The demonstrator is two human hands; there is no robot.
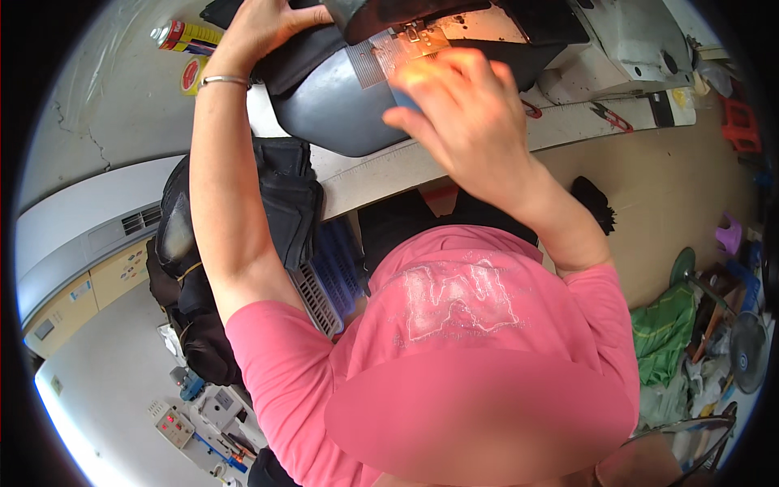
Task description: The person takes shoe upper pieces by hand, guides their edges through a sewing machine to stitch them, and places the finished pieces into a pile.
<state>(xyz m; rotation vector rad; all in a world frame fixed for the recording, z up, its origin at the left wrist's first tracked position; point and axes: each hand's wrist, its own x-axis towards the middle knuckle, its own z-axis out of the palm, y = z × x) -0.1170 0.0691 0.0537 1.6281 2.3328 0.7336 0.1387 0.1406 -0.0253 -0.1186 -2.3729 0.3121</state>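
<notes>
Reaches in around black machine head (373,18)

Curls right hand (466,114) at 1 o'clock over something bluish (404,99), perhaps pinching, impossible to confirm. Sets left hand (274,24) at 11 o'clock with thumb spread, probably for steadiness; hides fingertips beyond view, leaving grip unclear. Shows machine head at 12 o'clock, dark, smooth, rounded.

Black soft fabric piece (296,69): matte, rounded edge, lying along far-left side of smooth dark-grey panel (337,109); full outline hidden. Panel: slight sheen, rounded near edge, lying flat-looking over pale worktop (357,183), right part covered. Ribbed, silvery, translucent-looking plate (369,65): flat, at panel's far edge, partly hidden. Small blue piece (403,100): over panel, mostly hidden, shape unclear.
</notes>
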